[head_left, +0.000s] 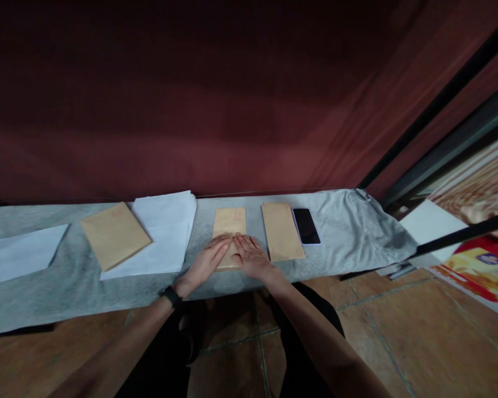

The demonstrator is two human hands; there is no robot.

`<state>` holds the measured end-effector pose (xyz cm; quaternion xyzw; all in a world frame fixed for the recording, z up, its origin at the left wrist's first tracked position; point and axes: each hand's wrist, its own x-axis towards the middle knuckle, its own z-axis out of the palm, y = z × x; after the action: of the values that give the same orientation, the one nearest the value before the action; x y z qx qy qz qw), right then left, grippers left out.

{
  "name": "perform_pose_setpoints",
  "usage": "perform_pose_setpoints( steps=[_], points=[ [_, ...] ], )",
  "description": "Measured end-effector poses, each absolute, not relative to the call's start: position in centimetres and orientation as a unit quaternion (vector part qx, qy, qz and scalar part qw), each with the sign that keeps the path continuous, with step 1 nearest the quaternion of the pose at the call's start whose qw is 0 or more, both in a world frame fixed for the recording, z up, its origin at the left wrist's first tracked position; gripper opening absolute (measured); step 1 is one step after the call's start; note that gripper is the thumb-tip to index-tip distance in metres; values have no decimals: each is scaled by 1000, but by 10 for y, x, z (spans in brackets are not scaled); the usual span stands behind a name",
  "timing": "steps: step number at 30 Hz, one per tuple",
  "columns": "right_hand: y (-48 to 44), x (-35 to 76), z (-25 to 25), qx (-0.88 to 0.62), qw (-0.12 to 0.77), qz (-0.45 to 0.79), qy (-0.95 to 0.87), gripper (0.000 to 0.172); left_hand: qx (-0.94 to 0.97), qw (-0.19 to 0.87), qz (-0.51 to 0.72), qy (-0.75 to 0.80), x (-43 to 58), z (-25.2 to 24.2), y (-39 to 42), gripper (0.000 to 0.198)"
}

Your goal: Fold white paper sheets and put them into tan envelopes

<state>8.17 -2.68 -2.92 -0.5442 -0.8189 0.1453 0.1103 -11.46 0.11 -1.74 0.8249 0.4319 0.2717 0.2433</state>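
A brown paper envelope (pixel 229 220) lies flat on the grey cloth in front of me, with red print near its top right corner. My left hand (pixel 211 255) rests on its left part, fingers stretched out toward the middle. From the other side my right hand (pixel 251 255) lies flat on the envelope, fingertips close to those of the left. Both palms face down and hide much of the envelope's lower half. Just right of my right hand is a stack of brown envelopes (pixel 283 232), with a dark-screened phone (pixel 306 226) beside it.
A narrow ledge is covered by a grey cloth (pixel 348 237). To the left, a brown envelope pile (pixel 115 235) overlaps white paper sheets (pixel 166 232); another white sheet (pixel 20 251) lies farther left. A dark red wall (pixel 232 110) stands behind, and black bars (pixel 435 105) slant at the right.
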Motion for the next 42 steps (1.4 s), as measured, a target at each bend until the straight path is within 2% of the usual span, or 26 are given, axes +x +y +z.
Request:
perform_pose_setpoints(
  steps=[8, 14, 19, 25, 30, 42],
  points=[
    [-28, 97, -18, -400, 89, 272, -871, 62, 896, 107, 82, 422, -76, -39, 76, 59],
    [-15, 113, -21, -341, 188, 433, -813, 28, 889, 57, 83, 446, -57, -42, 93, 60],
    [-15, 117, -19, -401, 226, 503, -731, 22, 899, 66, 67, 427, -63, -45, 79, 63],
    [-9, 110, -19, -472, 311, 413, -714, 24, 914, 65, 56, 396, -72, -42, 53, 60],
    [-2, 109, -23, -543, 325, 338, -697, 31, 910, 71, 66, 404, -73, -42, 32, 58],
    [-4, 98, -22, -570, 235, 223, -755, 38, 918, 152, 58, 362, -101, -33, -21, 68]
  ],
)
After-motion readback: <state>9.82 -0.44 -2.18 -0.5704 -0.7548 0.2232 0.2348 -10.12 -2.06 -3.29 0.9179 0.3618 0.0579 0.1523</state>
